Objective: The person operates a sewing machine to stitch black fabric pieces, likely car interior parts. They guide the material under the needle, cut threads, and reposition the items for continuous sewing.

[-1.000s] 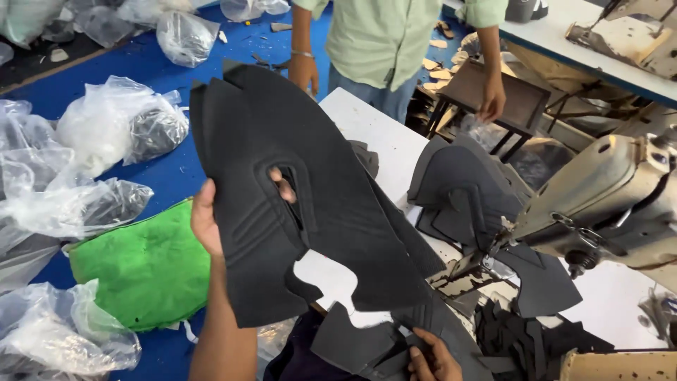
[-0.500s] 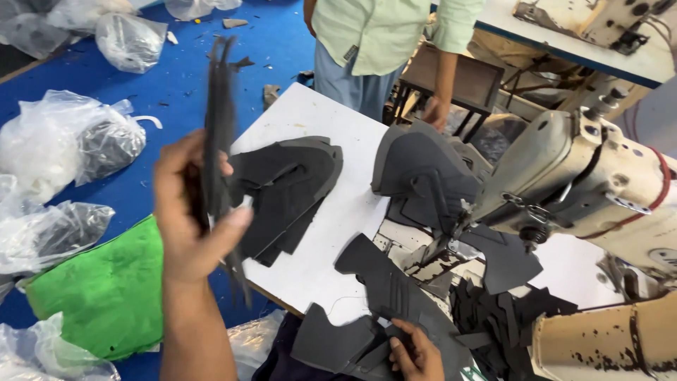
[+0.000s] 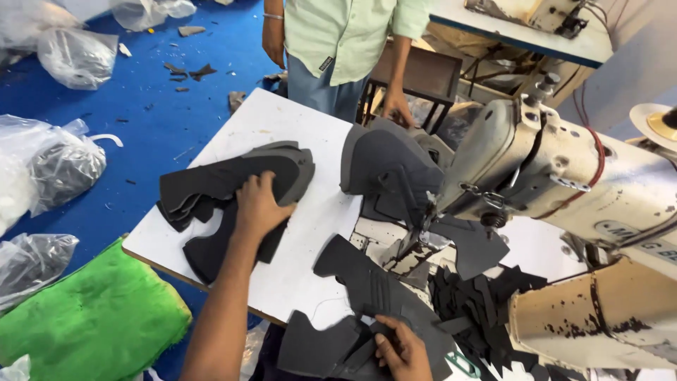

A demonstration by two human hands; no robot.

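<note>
My left hand (image 3: 259, 204) presses flat on a stack of dark grey shoe-upper pieces (image 3: 211, 190) lying on the left part of the white table (image 3: 282, 127). My right hand (image 3: 400, 349) grips another dark grey shoe-upper piece (image 3: 367, 289) at the table's near edge, with more cut pieces under it. A formed grey upper (image 3: 384, 169) sits beside the head of the white sewing machine (image 3: 564, 176), and a flat dark piece (image 3: 474, 243) lies under its needle area.
Another person in a pale green shirt (image 3: 345, 35) stands at the table's far side, a hand on a brown stool (image 3: 416, 74). Clear plastic bags (image 3: 63, 162) and a green bag (image 3: 92, 317) lie on the blue floor at left. Black offcuts (image 3: 486, 296) pile by the machine.
My left hand held a grey upper piece up in the air, then brought it down onto the stack on the table and now rests on it. The right hand stayed low.
</note>
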